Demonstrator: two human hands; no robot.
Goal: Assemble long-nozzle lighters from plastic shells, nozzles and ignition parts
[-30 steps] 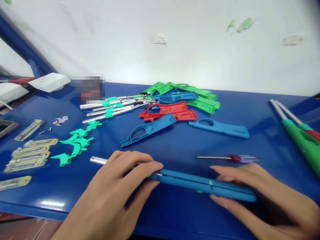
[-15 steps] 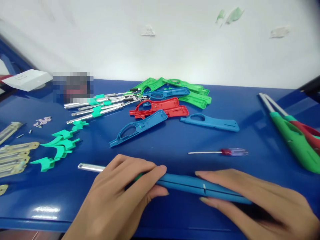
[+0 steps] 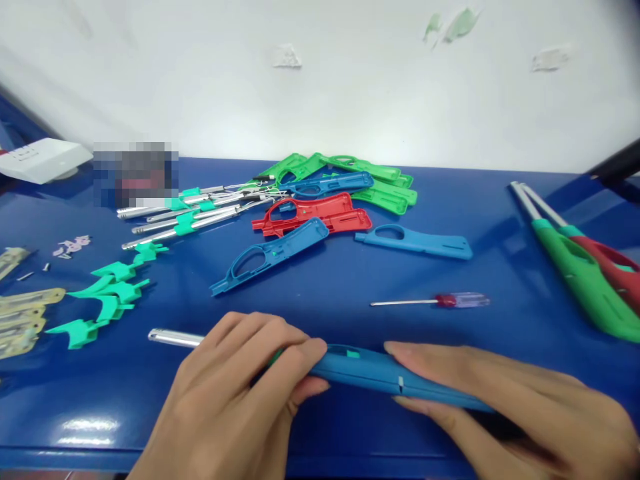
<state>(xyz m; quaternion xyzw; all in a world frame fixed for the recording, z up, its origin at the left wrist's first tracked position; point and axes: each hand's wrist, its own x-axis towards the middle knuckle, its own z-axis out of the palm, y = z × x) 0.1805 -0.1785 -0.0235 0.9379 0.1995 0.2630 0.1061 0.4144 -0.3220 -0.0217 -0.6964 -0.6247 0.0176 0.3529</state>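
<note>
A blue gas lighter (image 3: pixel 357 373) lies level across both hands near the table's front edge, its metal tube pointing left. My left hand (image 3: pixel 240 380) wraps round its front part, thumb and fingertips pinching the casing and hiding most of the trigger area. At the other end my right hand (image 3: pixel 505 393) grips the handle between thumb and fingers. A dark seam and a small pale tab run along the casing side, and a bit of green shows in its opening. Just beyond lies a screwdriver (image 3: pixel 450 301) with a red and clear handle.
Blue (image 3: pixel 417 243), red (image 3: pixel 320 215) and green (image 3: pixel 387 195) casing halves lie at the back middle. Metal tubes (image 3: pixel 205 223) with wires, green triggers (image 3: pixel 113 290) and yellowish clear parts (image 3: pixel 30 303) are on the left. A green lighter (image 3: pixel 585 283) and a red lighter (image 3: pixel 607 257) rest right.
The lighter has been rolled slightly in my hands, so its opening with the green part now shows. The view has shifted a little; both hands keep their grip.
</note>
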